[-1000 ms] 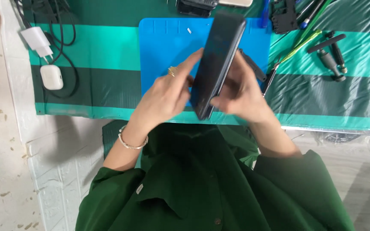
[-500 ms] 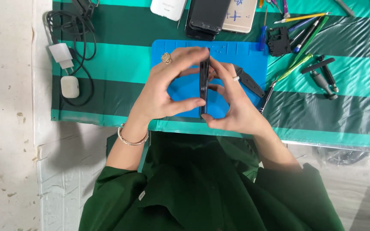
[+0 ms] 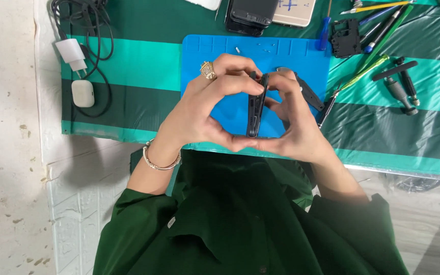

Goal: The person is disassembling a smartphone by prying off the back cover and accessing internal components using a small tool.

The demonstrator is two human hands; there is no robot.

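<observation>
A dark smartphone [image 3: 255, 108] stands on edge between both hands, above the blue work mat [image 3: 215, 51], with its port edge turned toward the camera. My left hand [image 3: 199, 109], with a gold ring and a bracelet, grips its left face and top corner. My right hand [image 3: 294, 122] grips the right face, thumb under the lower end. The fingertips of both hands meet at the phone's top. The phone's screen and back are hidden by the fingers.
On the green striped cloth [image 3: 128, 66] lie a white charger [image 3: 71, 54] with a black cable, a white earbud case [image 3: 83, 93], other phones [image 3: 253, 14] at the top, black tweezers [image 3: 309, 93], a small black part [image 3: 344, 37] and several screwdrivers and pens [image 3: 383, 30] at right.
The phone went from tilted and raised toward the camera to upright on edge and lower over the mat. Both hands closed in around it, fingertips meeting at its top.
</observation>
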